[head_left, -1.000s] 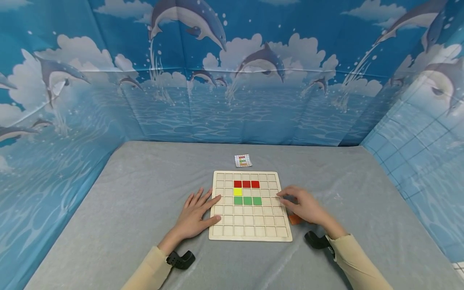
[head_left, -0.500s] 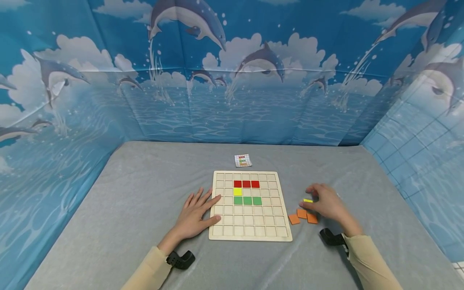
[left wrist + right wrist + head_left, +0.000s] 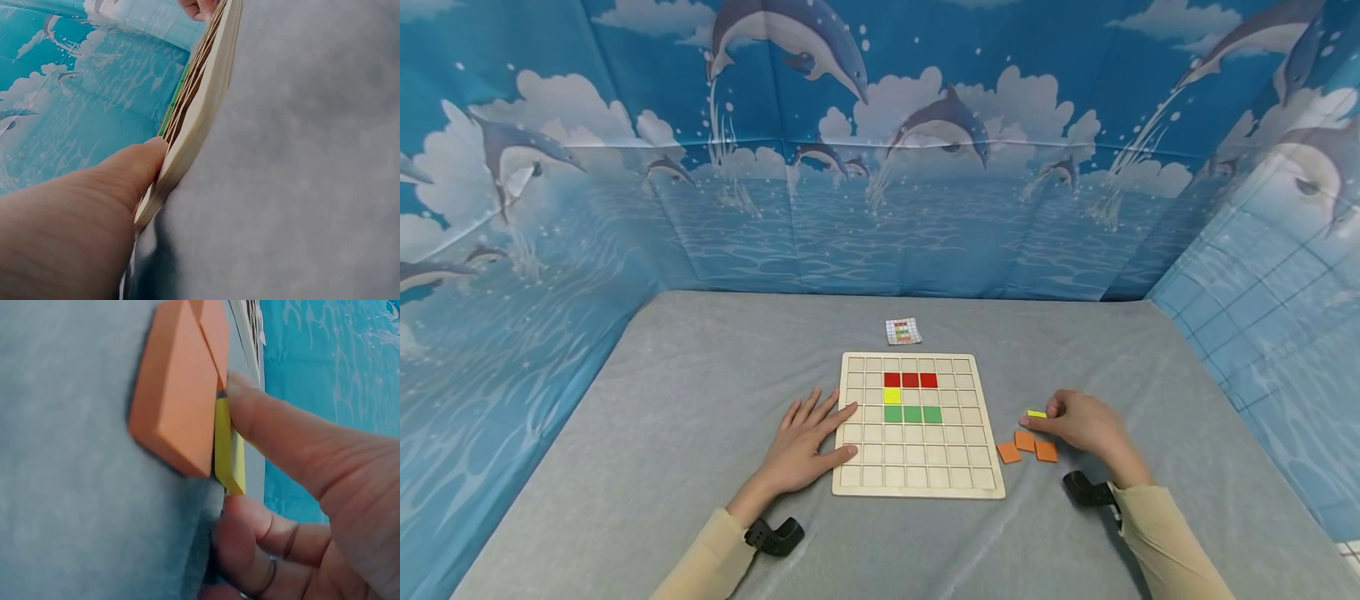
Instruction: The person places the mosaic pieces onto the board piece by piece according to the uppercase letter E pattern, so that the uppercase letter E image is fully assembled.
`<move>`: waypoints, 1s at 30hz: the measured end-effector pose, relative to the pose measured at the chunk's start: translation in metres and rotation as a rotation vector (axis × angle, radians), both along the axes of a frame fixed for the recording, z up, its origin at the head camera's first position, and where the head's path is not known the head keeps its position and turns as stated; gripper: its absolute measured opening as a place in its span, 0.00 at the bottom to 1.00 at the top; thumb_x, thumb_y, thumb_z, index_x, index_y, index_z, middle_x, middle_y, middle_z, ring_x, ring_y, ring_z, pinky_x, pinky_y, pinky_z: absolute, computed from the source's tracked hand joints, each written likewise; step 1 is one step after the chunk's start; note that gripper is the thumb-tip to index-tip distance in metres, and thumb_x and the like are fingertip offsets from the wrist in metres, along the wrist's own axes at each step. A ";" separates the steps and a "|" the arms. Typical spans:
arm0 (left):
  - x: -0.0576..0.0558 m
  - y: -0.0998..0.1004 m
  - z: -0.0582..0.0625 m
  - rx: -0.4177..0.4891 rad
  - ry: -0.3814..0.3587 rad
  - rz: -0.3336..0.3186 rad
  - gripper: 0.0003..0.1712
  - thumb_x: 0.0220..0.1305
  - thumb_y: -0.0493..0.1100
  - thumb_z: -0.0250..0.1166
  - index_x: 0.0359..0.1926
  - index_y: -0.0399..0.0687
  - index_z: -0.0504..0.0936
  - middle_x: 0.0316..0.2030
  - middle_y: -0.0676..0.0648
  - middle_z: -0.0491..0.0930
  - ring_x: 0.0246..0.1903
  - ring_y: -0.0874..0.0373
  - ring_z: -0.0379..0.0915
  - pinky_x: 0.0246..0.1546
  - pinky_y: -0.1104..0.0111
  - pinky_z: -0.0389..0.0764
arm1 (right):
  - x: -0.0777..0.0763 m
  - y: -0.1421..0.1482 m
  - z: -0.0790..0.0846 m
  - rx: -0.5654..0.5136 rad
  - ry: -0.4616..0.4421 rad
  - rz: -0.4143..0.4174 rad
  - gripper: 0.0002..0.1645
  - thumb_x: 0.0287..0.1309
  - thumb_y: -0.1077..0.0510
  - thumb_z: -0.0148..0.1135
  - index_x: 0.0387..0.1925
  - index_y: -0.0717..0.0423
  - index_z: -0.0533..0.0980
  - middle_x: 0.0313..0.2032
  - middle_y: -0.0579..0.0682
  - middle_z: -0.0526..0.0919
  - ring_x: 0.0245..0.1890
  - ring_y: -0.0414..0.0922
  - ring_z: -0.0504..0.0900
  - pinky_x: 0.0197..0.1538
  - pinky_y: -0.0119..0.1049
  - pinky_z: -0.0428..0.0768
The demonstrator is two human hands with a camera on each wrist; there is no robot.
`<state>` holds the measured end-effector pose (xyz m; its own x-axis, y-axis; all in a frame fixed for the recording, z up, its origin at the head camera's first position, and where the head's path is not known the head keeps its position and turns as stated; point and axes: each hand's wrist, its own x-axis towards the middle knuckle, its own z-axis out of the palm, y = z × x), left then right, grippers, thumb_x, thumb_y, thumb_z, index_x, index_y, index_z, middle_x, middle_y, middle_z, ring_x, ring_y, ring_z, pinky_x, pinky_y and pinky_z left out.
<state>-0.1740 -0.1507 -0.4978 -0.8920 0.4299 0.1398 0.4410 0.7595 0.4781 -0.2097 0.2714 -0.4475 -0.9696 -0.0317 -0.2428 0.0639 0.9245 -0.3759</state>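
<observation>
On the left edge of a wooden grid board (image 3: pixel 910 478) rests my left hand (image 3: pixel 801 457), its fingers spread and straight. In the left wrist view the thumb (image 3: pixel 134 169) lies along the board's rim. Right of the board, my right hand (image 3: pixel 1082 427) has a yellow square tile (image 3: pixel 229 447) between thumb and curled fingers, touching it at opposite ends, low over the cloth. Close beside that tile lie 3 orange tiles (image 3: pixel 1025 442). Red tiles (image 3: pixel 910 380), one yellow tile (image 3: pixel 892 396) and green tiles (image 3: pixel 912 414) sit in the board's cells.
A small pattern card (image 3: pixel 902 332) with coloured squares lies behind the board. Grey cloth (image 3: pixel 737 350) covers the table, and a blue dolphin-print curtain (image 3: pixel 880 225) surrounds it at the back and sides.
My right hand has moved from the board's right edge out to the loose tiles, uncovering the orange ones, and its fingers have closed in on the yellow tile. The left hand stays put.
</observation>
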 end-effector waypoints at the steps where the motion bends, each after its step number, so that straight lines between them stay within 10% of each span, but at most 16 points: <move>1: 0.000 0.000 0.000 0.000 0.000 -0.001 0.38 0.65 0.67 0.53 0.72 0.60 0.60 0.72 0.48 0.49 0.71 0.47 0.34 0.65 0.48 0.35 | 0.000 0.000 0.000 -0.007 0.003 -0.002 0.31 0.48 0.31 0.66 0.26 0.55 0.71 0.20 0.48 0.70 0.20 0.45 0.67 0.24 0.36 0.62; 30: 0.001 -0.001 0.000 0.005 0.014 -0.007 0.38 0.65 0.65 0.54 0.71 0.59 0.61 0.72 0.47 0.50 0.71 0.46 0.34 0.66 0.49 0.35 | -0.002 -0.025 -0.012 -0.176 0.345 0.089 0.08 0.55 0.63 0.67 0.37 0.57 0.76 0.31 0.52 0.80 0.27 0.48 0.77 0.28 0.43 0.75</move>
